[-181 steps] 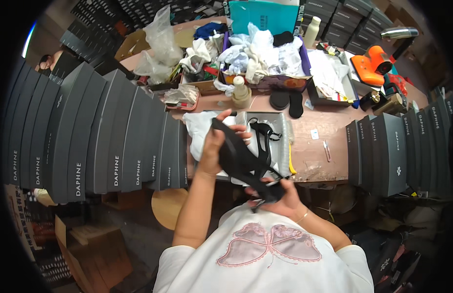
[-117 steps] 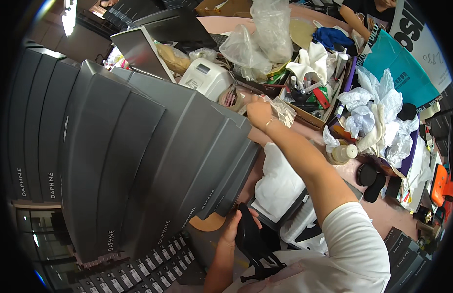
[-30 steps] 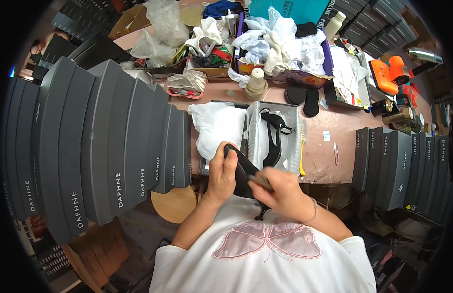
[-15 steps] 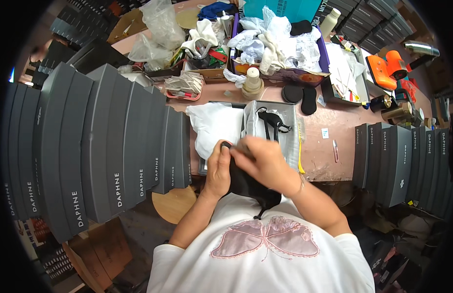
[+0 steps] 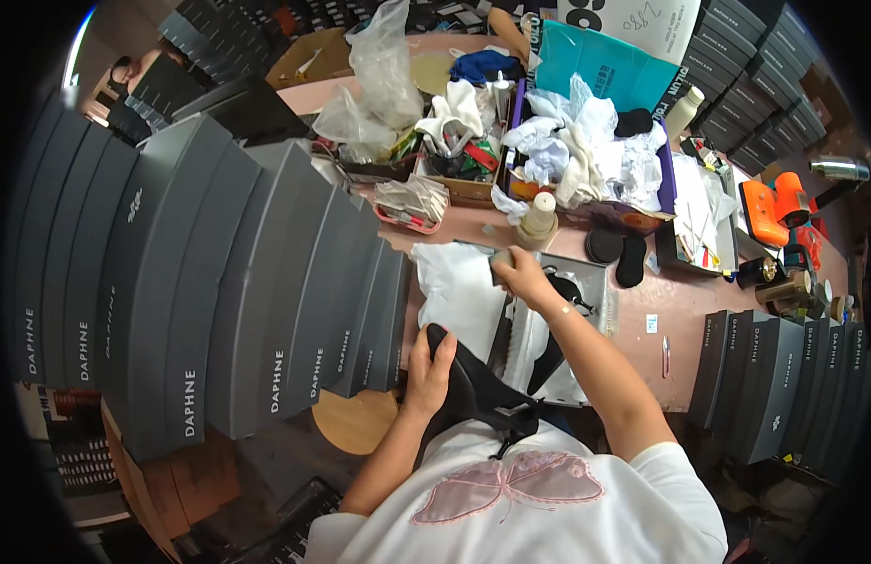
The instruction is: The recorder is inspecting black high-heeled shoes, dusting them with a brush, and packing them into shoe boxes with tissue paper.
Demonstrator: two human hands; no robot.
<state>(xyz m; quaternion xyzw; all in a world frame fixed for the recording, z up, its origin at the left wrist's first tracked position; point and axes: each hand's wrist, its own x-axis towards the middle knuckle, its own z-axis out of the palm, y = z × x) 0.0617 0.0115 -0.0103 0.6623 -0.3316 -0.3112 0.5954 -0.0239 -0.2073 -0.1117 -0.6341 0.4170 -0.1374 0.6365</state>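
Observation:
My left hand [image 5: 430,369] is closed around the toe end of a black strappy shoe [image 5: 471,383], held close to my shirt with its strap towards me. My right hand [image 5: 523,280] is reaching forward over an open grey shoebox [image 5: 600,273]. Its fingers pinch a small grey-brown pad [image 5: 499,267], whose exact kind is not plain. White tissue paper [image 5: 451,282] spreads over the left part of the box. Inside lies a second black shoe [image 5: 551,362], partly covered by my right forearm.
Stacked dark shoeboxes rise at the left [image 5: 266,291] and right [image 5: 750,371]. Beyond the open box stand a cream bottle [image 5: 538,222] and a purple-edged box [image 5: 666,183] of crumpled tissue. Black round pads [image 5: 604,246] and a pink-handled tool [image 5: 667,357] lie to the right.
My right hand has left the shoe's toe and moved forward over the open box with the pad. My left hand keeps its hold on the shoe. The whole view has shifted.

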